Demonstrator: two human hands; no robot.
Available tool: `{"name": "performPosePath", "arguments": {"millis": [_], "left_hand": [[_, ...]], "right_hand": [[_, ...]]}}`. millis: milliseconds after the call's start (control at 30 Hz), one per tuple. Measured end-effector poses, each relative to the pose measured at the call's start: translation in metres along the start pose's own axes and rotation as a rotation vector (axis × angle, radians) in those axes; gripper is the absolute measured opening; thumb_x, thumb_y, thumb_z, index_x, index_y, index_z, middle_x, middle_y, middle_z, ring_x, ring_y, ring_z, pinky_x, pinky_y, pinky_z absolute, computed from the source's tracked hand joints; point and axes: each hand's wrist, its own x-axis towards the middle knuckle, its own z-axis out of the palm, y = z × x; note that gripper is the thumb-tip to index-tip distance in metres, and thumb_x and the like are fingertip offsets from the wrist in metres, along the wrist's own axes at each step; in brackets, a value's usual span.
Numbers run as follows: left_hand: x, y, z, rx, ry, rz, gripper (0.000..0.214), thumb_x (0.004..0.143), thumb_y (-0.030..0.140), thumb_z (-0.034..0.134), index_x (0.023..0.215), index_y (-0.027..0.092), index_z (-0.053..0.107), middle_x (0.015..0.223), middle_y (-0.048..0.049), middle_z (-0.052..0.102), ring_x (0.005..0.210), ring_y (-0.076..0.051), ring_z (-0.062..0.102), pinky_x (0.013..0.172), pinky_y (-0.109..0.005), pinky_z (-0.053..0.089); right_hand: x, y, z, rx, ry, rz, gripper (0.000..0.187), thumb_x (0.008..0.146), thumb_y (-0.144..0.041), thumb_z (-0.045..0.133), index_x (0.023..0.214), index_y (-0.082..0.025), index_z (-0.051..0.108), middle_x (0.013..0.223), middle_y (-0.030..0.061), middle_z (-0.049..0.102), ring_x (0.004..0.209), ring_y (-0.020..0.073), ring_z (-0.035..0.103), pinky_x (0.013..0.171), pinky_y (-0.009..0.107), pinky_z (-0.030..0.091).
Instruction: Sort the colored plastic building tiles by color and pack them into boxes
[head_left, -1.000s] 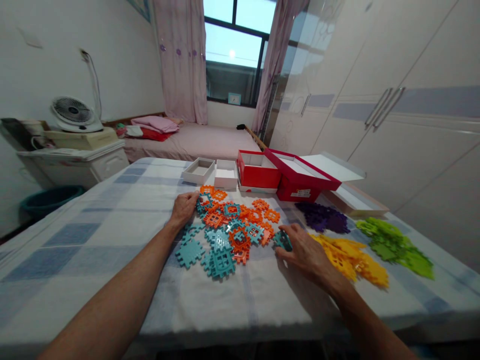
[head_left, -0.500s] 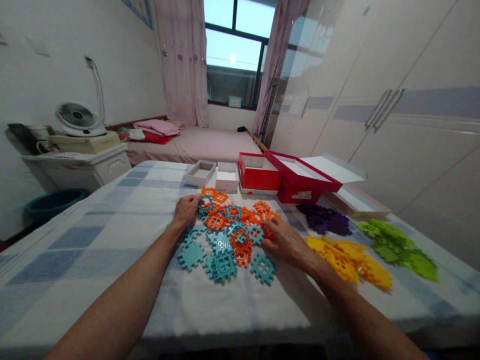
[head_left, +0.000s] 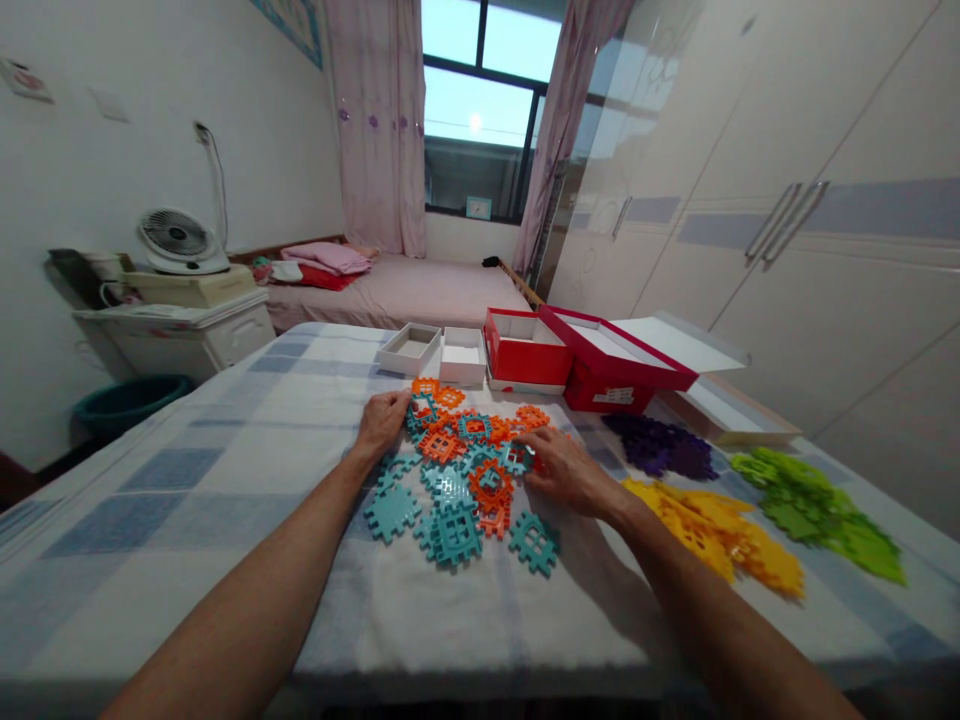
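Note:
A mixed pile of flat plastic interlocking blocks with notched edges, orange and teal, lies on the cloth between my hands. My left hand (head_left: pixel 382 422) rests at the pile's left edge, fingers curled in against a teal frame block (head_left: pixel 422 410); its fingertips are hidden. From the right, my right hand (head_left: pixel 566 468) reaches over the pile, thumb and forefinger around a teal window-shaped block (head_left: pixel 516 457). Several orange blocks (head_left: pixel 441 445) lie among the teal ones. Nearest me are a teal solid block (head_left: pixel 392 512) and a separate teal window block (head_left: pixel 534 543).
Sorted piles of purple (head_left: pixel 660 445), yellow (head_left: pixel 709 530) and green blocks (head_left: pixel 817 510) lie to the right. Behind the mixed pile stand two small white boxes (head_left: pixel 463 370), a red box (head_left: pixel 525 362) and a dark red box (head_left: pixel 611 385). A checked cloth (head_left: pixel 217 510) covers the surface.
My right hand has shifted left over the pile, covering orange blocks that showed beside it. The teal window block at its fingers is slightly tilted. My left hand stays at the edge.

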Motion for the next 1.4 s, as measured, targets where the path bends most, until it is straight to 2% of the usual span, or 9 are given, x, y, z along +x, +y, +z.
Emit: {"name": "performPosePath", "arguments": {"millis": [200, 433, 600, 700, 833, 967, 1100, 1200, 1400], "left_hand": [[0.001, -0.003, 0.000, 0.005, -0.008, 0.004, 0.050, 0.073, 0.057, 0.043, 0.061, 0.015, 0.068, 0.051, -0.0010, 0.058, 0.055, -0.016, 0.051, 0.055, -0.025, 0.035], [0.000, -0.002, 0.000, 0.012, -0.007, -0.001, 0.050, 0.075, 0.056, 0.043, 0.063, 0.015, 0.069, 0.050, -0.0008, 0.058, 0.053, -0.016, 0.051, 0.054, -0.025, 0.035], [0.000, -0.001, 0.000, 0.012, -0.008, -0.003, 0.048, 0.075, 0.054, 0.043, 0.062, 0.016, 0.068, 0.047, 0.0002, 0.056, 0.052, -0.016, 0.051, 0.054, -0.026, 0.035], [0.000, -0.001, 0.001, 0.011, -0.008, 0.002, 0.047, 0.075, 0.054, 0.043, 0.061, 0.016, 0.068, 0.050, -0.0008, 0.059, 0.054, -0.016, 0.053, 0.055, -0.026, 0.036], [0.001, -0.001, 0.001, 0.012, -0.006, 0.006, 0.047, 0.074, 0.054, 0.044, 0.060, 0.015, 0.068, 0.051, -0.0016, 0.060, 0.055, -0.016, 0.053, 0.054, -0.025, 0.037], [0.001, -0.002, 0.001, 0.011, -0.007, 0.005, 0.049, 0.074, 0.054, 0.043, 0.062, 0.015, 0.068, 0.051, -0.0014, 0.059, 0.054, -0.016, 0.052, 0.052, -0.025, 0.035], [0.001, -0.001, 0.001, 0.004, -0.004, 0.004, 0.047, 0.074, 0.054, 0.044, 0.061, 0.015, 0.068, 0.049, -0.0011, 0.058, 0.053, -0.016, 0.051, 0.053, -0.025, 0.035], [0.000, 0.000, 0.000, 0.001, -0.002, 0.005, 0.048, 0.072, 0.054, 0.044, 0.060, 0.015, 0.068, 0.051, -0.0017, 0.060, 0.054, -0.016, 0.052, 0.054, -0.025, 0.035], [-0.001, 0.001, 0.000, 0.004, 0.002, -0.001, 0.048, 0.072, 0.055, 0.044, 0.060, 0.015, 0.068, 0.053, -0.0025, 0.062, 0.056, -0.016, 0.053, 0.055, -0.025, 0.036]], "right_hand": [[0.014, 0.012, 0.008, -0.112, 0.088, 0.185, 0.047, 0.083, -0.022, 0.050, 0.130, -0.022, 0.050, 0.125, 0.0116, 0.053, 0.114, 0.0242, 0.048, 0.087, 0.035, 0.039], [0.016, 0.012, 0.007, -0.147, 0.176, 0.122, 0.032, 0.089, -0.022, 0.045, 0.116, -0.026, 0.060, 0.124, 0.0085, 0.055, 0.111, 0.0222, 0.050, 0.086, 0.034, 0.038], [0.016, 0.010, -0.004, 0.039, 0.333, 0.179, 0.028, 0.092, -0.026, 0.037, 0.099, -0.017, 0.063, 0.111, 0.0088, 0.060, 0.099, 0.0180, 0.055, 0.085, 0.028, 0.039], [0.021, -0.001, -0.008, 0.174, 0.227, 0.130, 0.026, 0.090, -0.027, 0.038, 0.090, -0.017, 0.062, 0.095, 0.0056, 0.063, 0.087, 0.0153, 0.056, 0.077, 0.024, 0.039], [0.033, -0.015, 0.004, 0.106, 0.105, 0.163, 0.020, 0.085, -0.027, 0.044, 0.082, -0.015, 0.060, 0.086, 0.0057, 0.062, 0.081, 0.0150, 0.053, 0.071, 0.024, 0.035], [0.041, -0.015, 0.019, 0.082, 0.090, 0.181, 0.018, 0.083, -0.029, 0.046, 0.082, -0.015, 0.058, 0.088, 0.0068, 0.061, 0.083, 0.0156, 0.052, 0.074, 0.025, 0.034], [0.040, -0.015, 0.022, 0.141, 0.154, 0.110, 0.015, 0.080, -0.028, 0.047, 0.081, -0.015, 0.056, 0.086, 0.0060, 0.059, 0.083, 0.0157, 0.050, 0.073, 0.025, 0.036], [0.033, -0.015, 0.015, 0.297, 0.250, 0.089, 0.015, 0.077, -0.024, 0.046, 0.088, -0.017, 0.055, 0.081, 0.0017, 0.059, 0.074, 0.0135, 0.051, 0.067, 0.024, 0.037], [0.000, 0.001, -0.016, 0.532, 0.406, 0.257, 0.029, 0.078, -0.029, 0.049, 0.106, -0.020, 0.052, 0.086, 0.0018, 0.061, 0.069, 0.0128, 0.055, 0.066, 0.025, 0.043]]}}
